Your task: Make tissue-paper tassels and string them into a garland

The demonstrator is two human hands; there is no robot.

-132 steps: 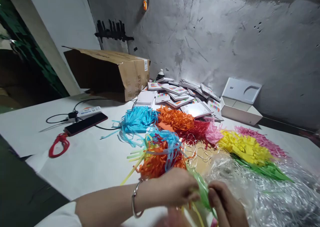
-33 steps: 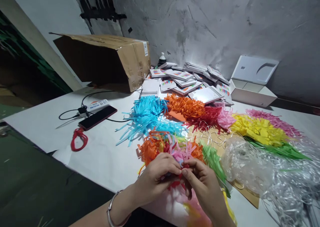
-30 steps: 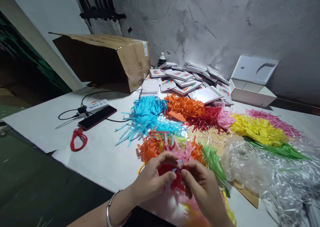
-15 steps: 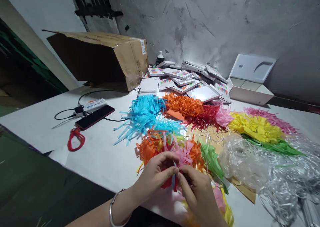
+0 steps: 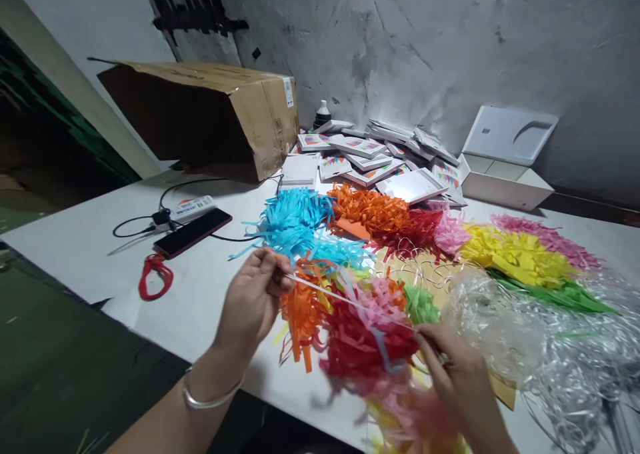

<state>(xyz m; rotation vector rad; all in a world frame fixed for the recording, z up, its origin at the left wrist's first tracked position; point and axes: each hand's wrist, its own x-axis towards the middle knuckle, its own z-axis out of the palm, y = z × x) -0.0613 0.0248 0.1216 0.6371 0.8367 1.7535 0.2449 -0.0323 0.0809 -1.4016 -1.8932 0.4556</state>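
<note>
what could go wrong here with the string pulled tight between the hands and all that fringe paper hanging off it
1. The thin string is stretched taut between the left hand and right hand; a harder pull might tear the red fringe strung on it.
2. The hanging orange fringe dangles over loose strips on the table and could snag them.
3. The clear ribbon heap lies right by the right hand and may tangle in.

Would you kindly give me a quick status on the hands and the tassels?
Left hand and right hand pinch a thin string taut. Red tassel hangs on it, above the table. Nothing blocking.
</note>
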